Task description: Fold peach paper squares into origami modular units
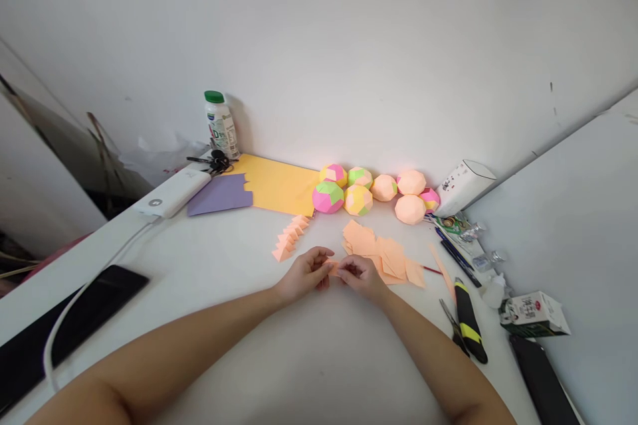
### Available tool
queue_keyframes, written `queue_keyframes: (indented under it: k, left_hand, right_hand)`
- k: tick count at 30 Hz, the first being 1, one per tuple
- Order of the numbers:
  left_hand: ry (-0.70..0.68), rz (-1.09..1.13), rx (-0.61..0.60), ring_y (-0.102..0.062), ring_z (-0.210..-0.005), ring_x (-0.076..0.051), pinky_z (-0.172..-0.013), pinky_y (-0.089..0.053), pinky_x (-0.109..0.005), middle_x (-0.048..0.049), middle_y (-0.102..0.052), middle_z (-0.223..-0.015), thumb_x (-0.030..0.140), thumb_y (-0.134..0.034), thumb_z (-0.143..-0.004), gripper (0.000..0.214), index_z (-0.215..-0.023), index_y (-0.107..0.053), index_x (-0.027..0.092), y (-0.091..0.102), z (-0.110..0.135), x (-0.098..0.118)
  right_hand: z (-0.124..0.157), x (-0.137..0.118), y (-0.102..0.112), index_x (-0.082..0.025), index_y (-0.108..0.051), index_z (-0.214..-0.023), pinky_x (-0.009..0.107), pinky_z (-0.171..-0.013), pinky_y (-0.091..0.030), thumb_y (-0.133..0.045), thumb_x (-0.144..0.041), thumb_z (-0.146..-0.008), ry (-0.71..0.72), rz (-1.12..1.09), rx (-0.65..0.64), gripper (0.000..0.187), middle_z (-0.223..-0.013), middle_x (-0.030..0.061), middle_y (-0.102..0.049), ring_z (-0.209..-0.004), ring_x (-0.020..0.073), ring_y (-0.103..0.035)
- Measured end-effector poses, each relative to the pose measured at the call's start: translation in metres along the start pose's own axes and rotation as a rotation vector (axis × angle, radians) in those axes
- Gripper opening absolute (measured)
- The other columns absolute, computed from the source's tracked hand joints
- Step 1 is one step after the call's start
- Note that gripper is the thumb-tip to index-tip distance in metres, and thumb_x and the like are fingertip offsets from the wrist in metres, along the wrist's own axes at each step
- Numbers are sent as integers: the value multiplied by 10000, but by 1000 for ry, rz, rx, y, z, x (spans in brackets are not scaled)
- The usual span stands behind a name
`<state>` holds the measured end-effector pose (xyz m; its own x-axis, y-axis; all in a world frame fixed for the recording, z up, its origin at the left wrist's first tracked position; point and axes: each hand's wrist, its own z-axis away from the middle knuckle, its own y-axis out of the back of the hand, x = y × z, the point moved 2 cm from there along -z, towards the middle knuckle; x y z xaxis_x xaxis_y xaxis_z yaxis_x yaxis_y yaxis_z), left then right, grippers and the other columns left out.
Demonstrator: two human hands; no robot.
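Observation:
My left hand [310,269] and my right hand [363,274] meet over the white table, fingers closed on a small peach paper piece [333,268] between them. Most of that piece is hidden by my fingers. Just beyond my right hand lies a loose pile of flat peach paper pieces [391,255]. A row of folded peach paper pieces [291,238], set one behind another, is beyond my left hand. Against the wall sit several faceted paper balls, among them a pink and green ball [328,197] and a plain peach ball [410,210].
Yellow paper [284,184] and purple paper [220,196] lie at the back left, near a bottle [222,126], keys [218,161] and a white power bank [173,192]. On the right are a utility knife [470,322], scissors [454,329], pens [457,256], a carton [532,314] and a phone [543,378].

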<state>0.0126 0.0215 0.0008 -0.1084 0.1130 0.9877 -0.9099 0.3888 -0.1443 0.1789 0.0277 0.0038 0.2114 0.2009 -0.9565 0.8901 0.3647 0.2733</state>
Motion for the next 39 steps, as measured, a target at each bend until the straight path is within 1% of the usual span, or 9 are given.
queue_keyframes:
  k: [4, 7, 13, 16, 19, 23, 27, 31, 39]
  left_hand:
    - [50, -54, -57, -547, -484, -105, -468, -412, -221, 24, -574, -592, 467, -531, -787, 311, -860, -526, 164, -1, -1, 4]
    - [86, -66, -47, -514, -419, -94, -430, -385, -202, 39, -541, -484, 486, -524, -784, 328, -730, -503, 163, 1, -1, 6]
    - [142, 2, -29, -389, -289, -68, -333, -265, -168, 80, -465, -350, 490, -537, -776, 331, -705, -467, 175, 5, -4, 3]
    - [121, 67, -53, -395, -293, -74, -348, -306, -179, 97, -406, -320, 464, -573, -760, 321, -670, -464, 175, 7, -5, 2]
    - [123, 91, -79, -418, -305, -81, -361, -329, -189, 95, -395, -325, 448, -586, -756, 319, -644, -472, 172, 9, -6, 2]
    - [134, 83, -129, -450, -325, -85, -367, -318, -185, 84, -415, -343, 440, -590, -756, 322, -625, -472, 171, 8, -6, 4]
    - [107, 68, -164, -494, -394, -84, -420, -365, -192, 52, -516, -428, 442, -564, -779, 316, -652, -476, 166, 5, -4, 9]
    - [107, -5, -136, -557, -467, -102, -429, -376, -189, 2, -616, -535, 460, -552, -782, 317, -695, -480, 164, 2, -1, 11]
    - [105, -46, -20, -547, -441, -113, -425, -408, -214, 6, -602, -514, 478, -580, -744, 332, -679, -495, 164, 0, -1, 10]
  right_hand:
    - [1, -1, -1, -172, -623, -782, 248, -536, -474, -582, -240, -787, 20, -21, -27, 80, -675, 8, -593, -551, 113, -566]
    - [3, -4, -3, -168, -635, -795, 243, -519, -477, -566, -229, -797, 80, 6, -48, 92, -710, 18, -594, -543, 108, -569]
    - [9, -10, -6, -163, -624, -915, 217, -464, -439, -475, -98, -770, 447, 235, 9, 218, -789, 62, -582, -561, 107, -547]
    - [12, -10, -9, -178, -590, -983, 229, -530, -457, -452, -64, -765, 618, 439, 26, 282, -853, 76, -589, -632, 119, -544]
    - [13, -12, -11, -195, -585, -990, 220, -539, -436, -452, -83, -810, 719, 674, 68, 251, -827, 63, -590, -636, 116, -534]
    - [15, -19, -12, -203, -617, -927, 206, -502, -395, -486, -139, -849, 762, 843, 142, 166, -675, 20, -542, -545, 98, -481]
    - [17, -25, -14, -179, -599, -911, 217, -541, -435, -520, -177, -853, 725, 764, 182, 98, -655, 25, -563, -574, 111, -514]
    - [17, -21, -15, -166, -564, -917, 228, -577, -468, -526, -174, -855, 689, 682, 169, 73, -686, 29, -601, -596, 112, -545]
    - [14, -19, -12, -202, -592, -1058, 263, -569, -452, -479, -76, -855, 878, 884, 67, 264, -808, 50, -657, -742, 154, -584]
